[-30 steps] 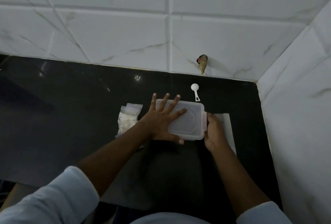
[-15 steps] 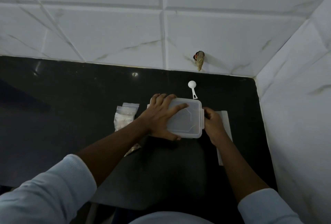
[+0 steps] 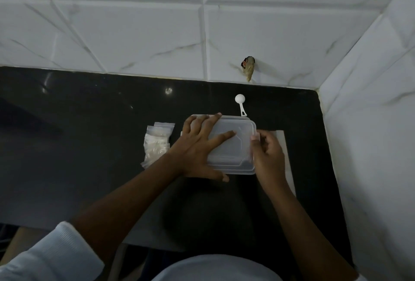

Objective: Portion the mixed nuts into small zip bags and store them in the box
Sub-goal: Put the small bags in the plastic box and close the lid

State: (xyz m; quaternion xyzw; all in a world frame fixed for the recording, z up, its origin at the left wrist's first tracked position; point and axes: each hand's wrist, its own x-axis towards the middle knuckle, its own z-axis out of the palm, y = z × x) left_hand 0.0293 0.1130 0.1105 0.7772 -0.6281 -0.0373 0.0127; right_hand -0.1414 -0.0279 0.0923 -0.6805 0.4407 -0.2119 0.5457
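The translucent lidded box sits on the black surface toward its back right corner, short of the back edge. The left grip lies flat on the lid, fingers straight and spread, its thumb at the box's near edge. The right grip has its fingers curled against the box's right edge with the thumb on the lid's rim, clamped there. Just left of the box, partly under the left wrist, lies a small pile of zip bags with pale contents. A white scoop lies behind the box, its handle end reaching the box's back edge. A pale sheet lies under the right grip, toward the surface's right edge.
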